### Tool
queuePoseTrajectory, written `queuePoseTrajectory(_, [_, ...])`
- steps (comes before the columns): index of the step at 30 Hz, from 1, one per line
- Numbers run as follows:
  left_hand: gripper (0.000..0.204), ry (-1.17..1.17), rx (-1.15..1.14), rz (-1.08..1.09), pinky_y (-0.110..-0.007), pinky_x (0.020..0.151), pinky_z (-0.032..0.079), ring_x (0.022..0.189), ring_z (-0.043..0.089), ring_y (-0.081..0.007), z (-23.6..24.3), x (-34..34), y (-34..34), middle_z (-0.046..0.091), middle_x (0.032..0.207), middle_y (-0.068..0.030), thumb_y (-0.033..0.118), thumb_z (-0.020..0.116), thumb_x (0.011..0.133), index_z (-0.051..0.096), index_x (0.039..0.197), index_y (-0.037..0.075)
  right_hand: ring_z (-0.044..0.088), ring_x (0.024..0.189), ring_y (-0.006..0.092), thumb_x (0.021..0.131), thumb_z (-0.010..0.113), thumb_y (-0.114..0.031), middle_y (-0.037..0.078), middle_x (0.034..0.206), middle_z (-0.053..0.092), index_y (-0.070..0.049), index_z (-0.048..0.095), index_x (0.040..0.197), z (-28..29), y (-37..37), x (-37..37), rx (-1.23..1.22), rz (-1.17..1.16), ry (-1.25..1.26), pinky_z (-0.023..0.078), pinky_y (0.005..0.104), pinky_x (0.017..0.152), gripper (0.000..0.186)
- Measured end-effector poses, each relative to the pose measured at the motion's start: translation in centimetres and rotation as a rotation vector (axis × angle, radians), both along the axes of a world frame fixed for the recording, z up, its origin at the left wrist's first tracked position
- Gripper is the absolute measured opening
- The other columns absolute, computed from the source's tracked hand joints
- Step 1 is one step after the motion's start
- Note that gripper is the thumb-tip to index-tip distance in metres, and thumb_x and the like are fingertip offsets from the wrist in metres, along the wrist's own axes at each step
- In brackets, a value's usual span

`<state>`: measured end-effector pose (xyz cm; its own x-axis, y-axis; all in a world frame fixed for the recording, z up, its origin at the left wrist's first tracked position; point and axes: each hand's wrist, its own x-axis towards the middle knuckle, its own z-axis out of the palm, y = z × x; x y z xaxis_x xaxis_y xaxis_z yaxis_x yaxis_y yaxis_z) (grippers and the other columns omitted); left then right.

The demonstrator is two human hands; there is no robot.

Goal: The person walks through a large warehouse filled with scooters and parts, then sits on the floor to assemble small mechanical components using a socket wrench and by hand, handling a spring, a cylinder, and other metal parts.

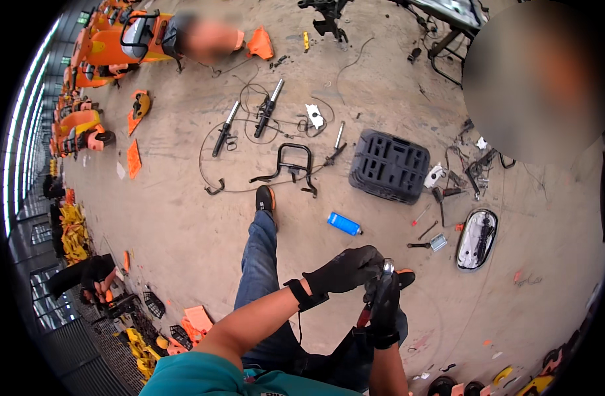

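My left hand (345, 270), in a black glove, is curled beside the silver head of a hand-held tool (388, 266). What its bent fingers hold, if anything, is hidden. Wrapped round the tool's body is my right hand (384, 305), also gloved in black. A red part of the tool shows by the right palm; its exact kind is unclear. Both hands are in front of my body, above my right shoe (405, 278). Beyond them a blue spray can (344, 223) lies on its side on the concrete floor.
A black plastic crate (389, 165) stands ahead. Fork tubes (270, 109), cables and a black tubular bracket (294, 153) lie to its left. Hand tools (428, 230) and a white-lined tray (477, 239) are rightward. Orange scooters (104, 46) line the far left; another person (99, 276) crouches at left.
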<state>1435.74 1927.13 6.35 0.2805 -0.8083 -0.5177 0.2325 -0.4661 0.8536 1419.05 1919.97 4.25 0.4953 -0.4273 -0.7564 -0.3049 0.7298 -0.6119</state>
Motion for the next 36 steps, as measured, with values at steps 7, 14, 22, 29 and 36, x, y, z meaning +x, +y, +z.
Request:
queuePoseTrajectory(7, [0.026, -0.297, -0.009, 0.173, -0.036, 0.069, 0.048, 0.078, 0.061, -0.0254, -5.3, 17.5, 15.4, 0.059, 0.086, -0.0149, 0.018, 0.062, 0.090, 0.055, 0.107, -0.001, 0.043, 0.052, 0.0055, 0.102, 0.044, -0.023, -0.003, 0.066, 0.045, -0.006, 0.055, 0.111, -2.3, 6.9, 14.5, -0.474, 0.327, 0.148, 0.036, 0.0239, 0.045, 0.022])
queuePoseTrajectory(14, [0.015, -0.318, 0.153, 0.566, -0.037, 0.068, 0.050, 0.071, 0.061, -0.0293, -8.6, 35.2, 26.9, 0.061, 0.080, -0.0156, 0.013, 0.060, 0.089, 0.058, 0.097, 0.000, 0.042, 0.051, 0.0039, 0.100, 0.049, -0.026, -0.003, 0.064, 0.047, -0.005, 0.059, 0.111, 1.5, 11.1, 30.0, -0.394, 0.585, 0.291, 0.036, 0.0230, 0.046, 0.025])
queuePoseTrajectory(22, [0.016, -0.380, 0.211, 0.488, -0.027, 0.059, 0.045, 0.064, 0.053, -0.0100, -11.4, 48.5, 25.5, 0.058, 0.075, -0.0036, 0.014, 0.059, 0.092, 0.059, 0.101, 0.000, 0.046, 0.051, 0.0087, 0.099, 0.050, -0.026, 0.001, 0.065, 0.051, -0.004, 0.057, 0.105, -3.8, 12.1, 40.6, -0.544, 0.644, 0.213, 0.039, 0.0281, 0.048, 0.024])
queuePoseTrajectory(29, [0.022, -0.166, 0.075, 0.601, -0.025, 0.064, 0.047, 0.073, 0.054, -0.0086, -17.7, 45.1, 19.9, 0.059, 0.085, -0.0028, 0.013, 0.057, 0.096, 0.059, 0.112, -0.002, 0.045, 0.055, 0.0059, 0.102, 0.044, -0.023, 0.000, 0.070, 0.051, -0.003, 0.054, 0.113, -10.7, 11.2, 48.7, -0.283, 0.280, 0.080, 0.036, 0.0223, 0.047, 0.024])
queuePoseTrajectory(36, [0.036, 0.221, 0.123, 0.711, -0.027, 0.079, 0.050, 0.093, 0.062, -0.0141, -20.3, 45.1, 16.6, 0.065, 0.106, -0.0099, 0.013, 0.058, 0.095, 0.052, 0.129, 0.000, 0.040, 0.055, 0.0037, 0.105, 0.039, -0.028, -0.004, 0.070, 0.048, -0.004, 0.056, 0.111, -17.5, 14.5, 54.7, -0.272, 0.252, 0.222, 0.032, 0.0202, 0.047, 0.030])
